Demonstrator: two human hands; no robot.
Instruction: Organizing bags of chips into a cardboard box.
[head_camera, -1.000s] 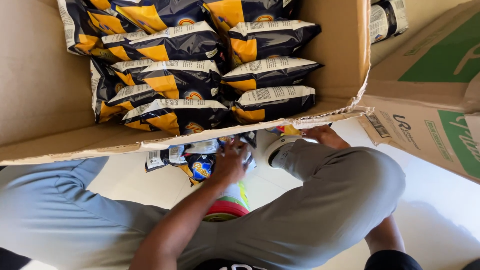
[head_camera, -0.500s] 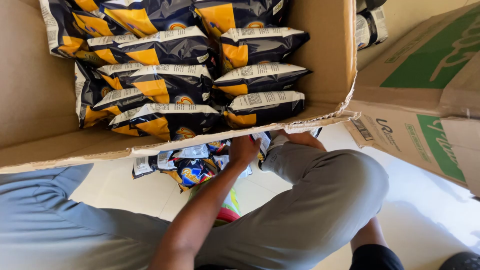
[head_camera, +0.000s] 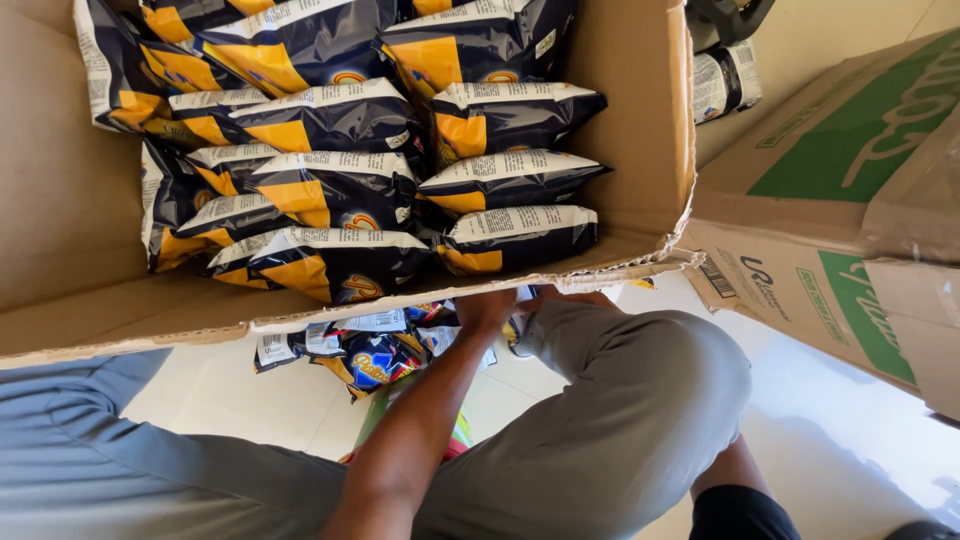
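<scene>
Down on the floor (head_camera: 260, 400) here, big cardboard box (head_camera: 60, 200) right in front, already stacked with dark blue and yellow snack bags (head_camera: 330, 190) in two neat-ish overlapping rows. Just under the box's front flap (head_camera: 150, 320), between the grey trouser legs, a small heap of loose bags (head_camera: 375, 358) lying on the tiles.

Left hand (head_camera: 487, 306) reaching into the top of that heap, touching the bags, tips tucked out of sight behind the flap. Honestly can't tell open from closed for those fingers. Right hand (head_camera: 578, 297) just beside it, over by the bent knee (head_camera: 650, 400), mostly hidden too. Same story there: no telling whether gripping anything or loose. Another box with green print (head_camera: 850, 200) off to the right, well apart from the heap.

As for doing this bit well, probably best to:
- Take one bag at a time by a sealed edge rather than the puffy middle, to avoid crushing or popping.
- Watch that flap, hanging low enough to likely snag a bag on the way past.
- Maybe hold the flap aside with the free hand.
- Keep the same orientation as the packed rows, flat against the neighbouring bag, seams all facing one way.
</scene>
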